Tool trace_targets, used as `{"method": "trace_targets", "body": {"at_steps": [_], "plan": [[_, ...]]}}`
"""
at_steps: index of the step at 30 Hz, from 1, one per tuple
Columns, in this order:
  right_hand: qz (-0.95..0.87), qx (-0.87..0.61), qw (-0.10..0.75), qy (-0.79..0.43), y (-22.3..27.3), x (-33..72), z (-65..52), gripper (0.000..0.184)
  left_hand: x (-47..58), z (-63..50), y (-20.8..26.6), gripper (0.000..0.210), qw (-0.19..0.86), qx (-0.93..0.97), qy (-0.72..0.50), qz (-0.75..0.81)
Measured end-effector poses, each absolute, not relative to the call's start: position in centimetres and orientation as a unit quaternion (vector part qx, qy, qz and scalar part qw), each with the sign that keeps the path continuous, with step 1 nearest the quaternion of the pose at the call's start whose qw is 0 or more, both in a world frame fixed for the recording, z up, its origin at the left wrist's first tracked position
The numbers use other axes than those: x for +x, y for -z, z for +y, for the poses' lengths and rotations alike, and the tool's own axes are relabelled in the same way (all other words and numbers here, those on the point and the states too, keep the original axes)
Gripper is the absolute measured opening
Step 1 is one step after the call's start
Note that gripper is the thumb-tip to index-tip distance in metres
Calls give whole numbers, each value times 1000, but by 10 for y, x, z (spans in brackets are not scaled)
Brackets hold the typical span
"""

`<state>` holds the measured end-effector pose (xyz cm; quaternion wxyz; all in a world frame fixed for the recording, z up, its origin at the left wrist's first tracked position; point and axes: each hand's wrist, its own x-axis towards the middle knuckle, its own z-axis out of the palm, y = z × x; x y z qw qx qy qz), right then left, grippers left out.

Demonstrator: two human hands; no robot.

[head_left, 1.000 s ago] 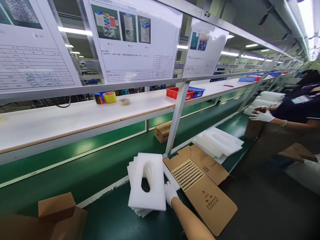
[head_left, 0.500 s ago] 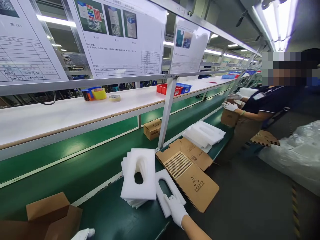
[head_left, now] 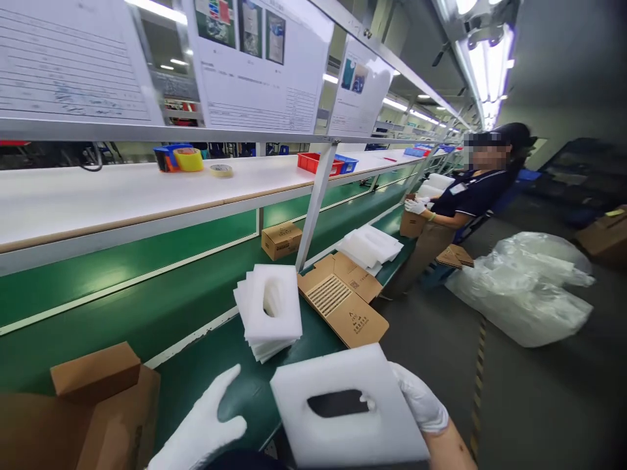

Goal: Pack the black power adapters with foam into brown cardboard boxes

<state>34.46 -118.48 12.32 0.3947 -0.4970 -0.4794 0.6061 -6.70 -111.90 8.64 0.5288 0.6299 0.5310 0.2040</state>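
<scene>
A white foam sheet (head_left: 343,434) with a long oval cut-out is held up at the front of the bench by my gloved right hand (head_left: 421,399). That hand grips its right edge, and part of the fingers is hidden behind the foam. My gloved left hand (head_left: 208,418) hovers over the green bench, thumb and fingers spread, holding nothing, left of the foam sheet. Ahead of it stands a stack of similar white foam sheets (head_left: 274,307). At the lower left an open cardboard box (head_left: 117,418) has its flaps folded out.
A flat printed cardboard blank (head_left: 347,307) lies beyond the stack, with more foam sheets (head_left: 371,247) behind. A small closed carton (head_left: 281,240) rests near a metal post (head_left: 316,205). A co-worker (head_left: 455,196) stands farther right. Plastic-wrapped bundles (head_left: 524,287) lie on the floor.
My right hand has lifted the foam sheet from beside the stack and brought it toward me. My left hand has come up into view, fingers spread. The view has turned right.
</scene>
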Motion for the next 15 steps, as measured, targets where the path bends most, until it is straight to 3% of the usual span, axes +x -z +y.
{"method": "trace_targets", "body": {"at_steps": [3,8,12,15], "plan": [[-456,-432,401,-667,-126,298,-1175,66,-62,-1116,-109,94,557,666,-167,468],[-474,-434,380,-665,-129,241,-1143,63,-82,-1114,-141,31,505,725,-95,459],[-565,-409,375,-611,-149,223,-1113,74,-106,-1122,-145,22,465,699,-160,520],[-612,-386,314,-615,-162,204,-1092,82,-126,-1128,-145,22,448,682,-209,539]]}}
